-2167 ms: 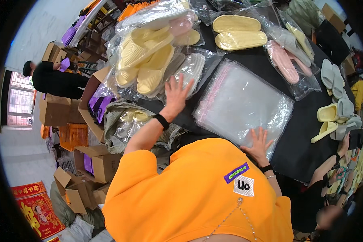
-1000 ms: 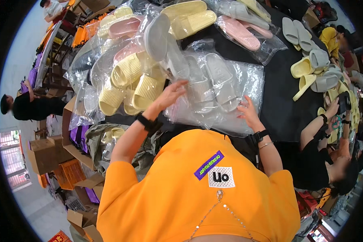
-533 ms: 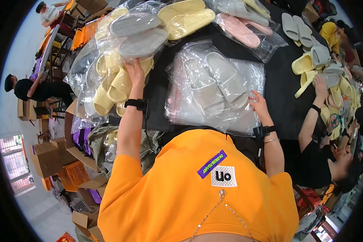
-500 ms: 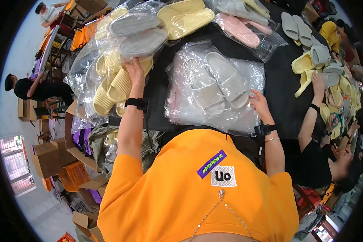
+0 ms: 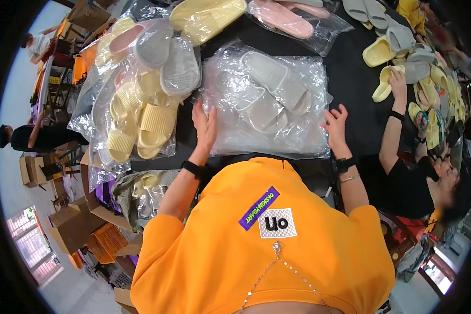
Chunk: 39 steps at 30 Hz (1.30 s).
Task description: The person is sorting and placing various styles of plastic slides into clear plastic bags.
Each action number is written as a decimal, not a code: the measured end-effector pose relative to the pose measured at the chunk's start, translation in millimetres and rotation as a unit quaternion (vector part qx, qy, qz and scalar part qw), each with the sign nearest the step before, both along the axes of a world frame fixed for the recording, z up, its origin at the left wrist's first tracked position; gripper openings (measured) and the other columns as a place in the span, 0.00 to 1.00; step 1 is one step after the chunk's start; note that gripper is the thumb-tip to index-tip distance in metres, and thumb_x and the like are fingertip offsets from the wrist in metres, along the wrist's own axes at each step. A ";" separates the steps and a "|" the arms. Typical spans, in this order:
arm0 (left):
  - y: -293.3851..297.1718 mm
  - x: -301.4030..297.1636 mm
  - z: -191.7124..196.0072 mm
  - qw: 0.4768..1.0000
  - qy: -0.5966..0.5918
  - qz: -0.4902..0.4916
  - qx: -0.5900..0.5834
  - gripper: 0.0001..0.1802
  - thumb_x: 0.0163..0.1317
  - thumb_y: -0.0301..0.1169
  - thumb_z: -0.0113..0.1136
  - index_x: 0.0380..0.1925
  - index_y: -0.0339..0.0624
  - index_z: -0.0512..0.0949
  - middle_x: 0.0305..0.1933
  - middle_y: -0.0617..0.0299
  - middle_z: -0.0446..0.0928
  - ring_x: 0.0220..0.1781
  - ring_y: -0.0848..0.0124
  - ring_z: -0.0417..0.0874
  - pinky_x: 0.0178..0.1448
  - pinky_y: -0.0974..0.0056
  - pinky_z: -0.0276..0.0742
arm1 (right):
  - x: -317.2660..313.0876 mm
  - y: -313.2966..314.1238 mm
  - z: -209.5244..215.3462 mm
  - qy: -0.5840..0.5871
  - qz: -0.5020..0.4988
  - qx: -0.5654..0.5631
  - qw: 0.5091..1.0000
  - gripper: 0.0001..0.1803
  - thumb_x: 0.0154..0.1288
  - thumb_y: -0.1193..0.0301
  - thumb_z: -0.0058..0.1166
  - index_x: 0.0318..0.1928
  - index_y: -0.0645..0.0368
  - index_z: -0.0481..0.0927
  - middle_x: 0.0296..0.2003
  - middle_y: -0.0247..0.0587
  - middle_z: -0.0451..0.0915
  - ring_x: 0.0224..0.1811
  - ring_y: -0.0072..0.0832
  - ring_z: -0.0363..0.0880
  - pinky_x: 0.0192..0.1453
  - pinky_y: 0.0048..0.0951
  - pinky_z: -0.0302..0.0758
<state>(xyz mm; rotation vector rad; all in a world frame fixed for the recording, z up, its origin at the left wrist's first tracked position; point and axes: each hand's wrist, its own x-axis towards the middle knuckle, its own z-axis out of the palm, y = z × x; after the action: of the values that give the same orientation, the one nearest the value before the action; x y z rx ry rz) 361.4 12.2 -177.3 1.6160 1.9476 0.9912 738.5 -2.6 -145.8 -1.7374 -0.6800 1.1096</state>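
A pair of grey slippers (image 5: 269, 91) lies on a stack of clear plastic bags (image 5: 303, 141) on the black table (image 5: 350, 104). My left hand (image 5: 205, 125) rests flat on the left edge of that stack, fingers apart. At the stack's right edge my right hand (image 5: 336, 124) lies with fingers spread, holding nothing. Both wrists wear black bands. Left of my left hand is a heap of bagged yellow slippers (image 5: 141, 125) with a bagged grey pair (image 5: 170, 55) on top.
Bagged yellow slippers (image 5: 206, 15) and pink ones (image 5: 285, 18) lie at the table's far side. To the right, a person in black (image 5: 403, 178) reaches toward loose yellow and grey slippers (image 5: 397, 47). Cardboard boxes (image 5: 68, 230) stand on the floor at left.
My left hand put a bagged grey pair on the left heap, then came back to the stack's left edge. A grey pair now lies on the clear bags. My right hand stayed at the right edge.
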 end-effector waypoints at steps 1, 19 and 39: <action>12.0 0.0 0.0 1.000 0.018 -0.015 -0.014 0.34 0.60 0.44 0.48 0.59 0.32 0.56 0.60 0.41 0.59 0.63 0.49 0.57 0.65 0.55 0.51 | -3.5 -11.1 2.5 0.033 0.009 -0.018 0.999 0.34 0.58 0.66 0.53 0.61 0.55 0.50 0.51 0.46 0.64 0.41 0.28 0.70 0.37 0.28 0.71; 103.4 -14.3 -3.8 0.992 0.066 -0.043 -0.096 0.39 0.56 0.49 0.51 0.59 0.32 0.55 0.50 0.44 0.72 0.50 0.50 0.72 0.54 0.50 0.63 | -44.7 -53.3 15.9 0.109 0.100 -0.022 0.989 0.33 0.61 0.69 0.51 0.62 0.53 0.49 0.40 0.36 0.71 0.35 0.20 0.72 0.33 0.21 0.69; -4.8 -25.0 71.6 0.638 -0.690 -0.069 -0.334 0.12 0.62 0.32 0.51 0.46 0.44 0.69 0.30 0.62 0.73 0.26 0.75 0.72 0.30 0.70 0.69 | 11.4 -80.8 -8.9 0.041 0.013 -0.109 0.993 0.07 0.65 0.63 0.47 0.36 0.51 0.72 0.26 0.24 0.71 0.28 0.14 0.70 0.31 0.19 0.69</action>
<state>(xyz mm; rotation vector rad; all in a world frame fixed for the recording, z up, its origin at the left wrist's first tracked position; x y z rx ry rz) 336.4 7.4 -105.7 0.2183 0.8063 0.8051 749.8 -83.4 -154.7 -1.8581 -0.5474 1.3069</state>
